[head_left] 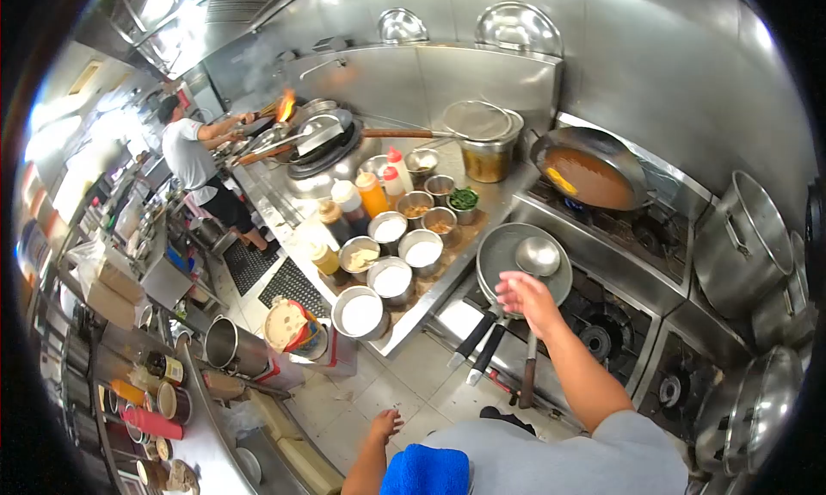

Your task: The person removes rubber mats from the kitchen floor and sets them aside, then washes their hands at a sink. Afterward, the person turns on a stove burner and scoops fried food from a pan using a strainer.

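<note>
My right hand (527, 299) reaches over the near edge of a grey frying pan (490, 262) on the stove, fingers stretched and apart, holding nothing. Inside the pan rests a metal ladle (538, 256), its wooden handle (528, 383) hanging out toward me, just below the hand. Two black pan handles (484, 357) stick out over the front edge of the stove. My left hand (386, 424) hangs low in front of my body over the tiled floor, its fingers loosely bent and holding nothing.
A wok of brown liquid (594, 178) sits on the back burner. Left of the stove, the counter holds seasoning containers (360, 312), squeeze bottles (372, 194) and a lidded pot (486, 155). Tall pots (742, 245) line the right. Another person (191, 151) works near flames.
</note>
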`<state>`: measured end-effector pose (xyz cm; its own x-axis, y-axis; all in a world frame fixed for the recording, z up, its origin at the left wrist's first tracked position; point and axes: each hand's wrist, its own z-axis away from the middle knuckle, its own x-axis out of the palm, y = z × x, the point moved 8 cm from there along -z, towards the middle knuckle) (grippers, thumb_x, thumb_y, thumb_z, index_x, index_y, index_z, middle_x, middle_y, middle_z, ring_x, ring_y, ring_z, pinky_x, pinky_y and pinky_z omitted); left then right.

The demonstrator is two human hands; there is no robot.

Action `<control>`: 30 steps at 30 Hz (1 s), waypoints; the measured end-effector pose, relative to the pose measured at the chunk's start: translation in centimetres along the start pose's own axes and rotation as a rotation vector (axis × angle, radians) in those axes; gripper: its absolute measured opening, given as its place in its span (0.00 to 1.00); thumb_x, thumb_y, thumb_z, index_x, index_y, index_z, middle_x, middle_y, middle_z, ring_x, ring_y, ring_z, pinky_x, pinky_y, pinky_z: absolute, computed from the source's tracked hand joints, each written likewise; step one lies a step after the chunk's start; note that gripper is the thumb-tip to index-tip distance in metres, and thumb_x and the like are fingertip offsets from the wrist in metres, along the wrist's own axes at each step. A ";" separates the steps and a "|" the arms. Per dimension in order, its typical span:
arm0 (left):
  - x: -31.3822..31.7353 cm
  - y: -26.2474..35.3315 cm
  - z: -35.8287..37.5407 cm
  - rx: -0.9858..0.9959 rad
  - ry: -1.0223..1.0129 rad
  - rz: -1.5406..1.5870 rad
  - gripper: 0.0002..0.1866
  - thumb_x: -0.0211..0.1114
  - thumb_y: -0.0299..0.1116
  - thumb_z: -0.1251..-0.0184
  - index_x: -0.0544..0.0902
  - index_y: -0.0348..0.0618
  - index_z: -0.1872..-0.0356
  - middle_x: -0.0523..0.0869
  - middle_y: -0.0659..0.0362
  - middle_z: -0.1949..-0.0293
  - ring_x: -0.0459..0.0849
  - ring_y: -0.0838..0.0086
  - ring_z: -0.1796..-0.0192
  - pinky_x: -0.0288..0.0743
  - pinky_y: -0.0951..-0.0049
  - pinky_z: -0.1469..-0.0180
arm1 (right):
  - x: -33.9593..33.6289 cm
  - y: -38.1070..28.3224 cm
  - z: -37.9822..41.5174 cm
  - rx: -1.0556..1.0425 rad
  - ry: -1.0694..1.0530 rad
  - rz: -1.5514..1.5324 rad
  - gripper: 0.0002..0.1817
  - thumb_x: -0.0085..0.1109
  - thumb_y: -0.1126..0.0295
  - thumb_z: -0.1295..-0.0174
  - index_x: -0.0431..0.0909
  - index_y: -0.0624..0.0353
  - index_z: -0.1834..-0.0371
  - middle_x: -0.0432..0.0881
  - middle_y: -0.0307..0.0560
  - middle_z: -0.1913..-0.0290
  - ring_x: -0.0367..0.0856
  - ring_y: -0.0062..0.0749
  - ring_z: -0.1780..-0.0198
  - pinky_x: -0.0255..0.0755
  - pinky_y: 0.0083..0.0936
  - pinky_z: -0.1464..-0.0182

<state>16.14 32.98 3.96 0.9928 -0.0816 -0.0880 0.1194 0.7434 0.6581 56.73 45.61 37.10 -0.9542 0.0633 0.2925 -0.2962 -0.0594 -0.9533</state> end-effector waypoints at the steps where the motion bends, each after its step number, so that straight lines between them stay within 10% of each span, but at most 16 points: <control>1: -1.2 -1.6 0.3 -0.037 0.049 0.022 0.20 0.53 0.44 0.39 0.71 0.41 0.51 0.77 0.54 0.53 0.78 0.65 0.55 0.72 0.64 0.58 | 1.6 -0.5 -2.1 0.027 -0.068 -0.082 0.17 0.45 0.60 0.37 0.70 0.60 0.51 0.77 0.43 0.59 0.77 0.24 0.63 0.71 0.20 0.63; 7: -8.7 -9.9 5.4 0.132 0.173 -0.316 0.19 0.55 0.43 0.40 0.73 0.41 0.54 0.78 0.54 0.56 0.80 0.66 0.61 0.73 0.65 0.65 | 9.5 -2.6 -17.8 0.130 -0.177 -0.490 0.19 0.44 0.56 0.37 0.74 0.62 0.61 0.80 0.47 0.67 0.79 0.30 0.67 0.74 0.24 0.63; 11: -12.4 -21.6 9.7 -0.372 0.469 0.200 0.15 0.52 0.37 0.38 0.74 0.43 0.53 0.79 0.57 0.58 0.81 0.71 0.66 0.74 0.65 0.68 | 10.8 -2.1 -31.1 0.108 -0.262 -0.657 0.27 0.42 0.54 0.37 0.68 0.73 0.54 0.77 0.56 0.61 0.77 0.36 0.65 0.75 0.27 0.58; 15: -12.3 -27.6 13.0 -0.380 0.585 -0.120 0.23 0.49 0.52 0.40 0.81 0.40 0.73 0.81 0.54 0.77 0.79 0.64 0.77 0.73 0.60 0.71 | 9.2 -4.9 -39.8 0.140 -0.183 -0.873 0.31 0.46 0.61 0.41 0.54 0.76 0.41 0.63 0.64 0.41 0.66 0.47 0.43 0.61 0.36 0.40; 18: -10.0 -29.5 16.3 -0.392 0.730 0.089 0.24 0.48 0.51 0.39 0.82 0.40 0.73 0.82 0.51 0.75 0.79 0.62 0.75 0.73 0.59 0.69 | 2.9 -2.6 -52.1 0.221 -0.272 -0.894 0.26 0.46 0.65 0.40 0.59 0.72 0.42 0.69 0.58 0.44 0.70 0.41 0.46 0.65 0.35 0.43; 22: -5.7 -32.2 16.6 -0.377 0.624 0.053 0.24 0.49 0.51 0.39 0.81 0.38 0.68 0.82 0.50 0.68 0.81 0.60 0.68 0.74 0.61 0.63 | -4.1 -4.2 -51.4 0.183 0.065 -0.705 0.17 0.45 0.71 0.40 0.67 0.66 0.48 0.72 0.49 0.63 0.70 0.30 0.68 0.69 0.24 0.63; 25: -3.6 -27.4 15.7 -0.117 0.333 -0.700 0.17 0.50 0.42 0.37 0.76 0.38 0.59 0.80 0.54 0.68 0.81 0.68 0.67 0.75 0.61 0.71 | -8.9 -6.9 -47.3 0.056 0.093 -0.500 0.15 0.45 0.74 0.40 0.69 0.64 0.50 0.66 0.42 0.71 0.63 0.24 0.74 0.62 0.19 0.71; 29: -3.6 -25.9 13.1 -0.301 0.334 -0.361 0.20 0.51 0.46 0.40 0.77 0.37 0.61 0.80 0.49 0.65 0.80 0.64 0.63 0.74 0.61 0.66 | -11.1 -8.9 -41.8 -0.076 -0.007 -0.299 0.14 0.45 0.77 0.41 0.70 0.60 0.51 0.58 0.33 0.82 0.53 0.15 0.83 0.53 0.12 0.82; 30: -5.2 -23.4 12.6 -0.225 0.391 -0.323 0.24 0.50 0.49 0.40 0.80 0.35 0.64 0.80 0.46 0.65 0.80 0.59 0.60 0.73 0.62 0.61 | -13.0 -9.0 -39.8 -0.081 -0.089 -0.364 0.22 0.42 0.75 0.38 0.61 0.59 0.39 0.62 0.32 0.80 0.54 0.13 0.82 0.57 0.09 0.80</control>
<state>8.30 7.68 -1.58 0.8225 -0.1083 -0.5584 0.3695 0.8481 0.3797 73.50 84.95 38.85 -0.7884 -0.0213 0.6147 -0.6151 0.0304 -0.7879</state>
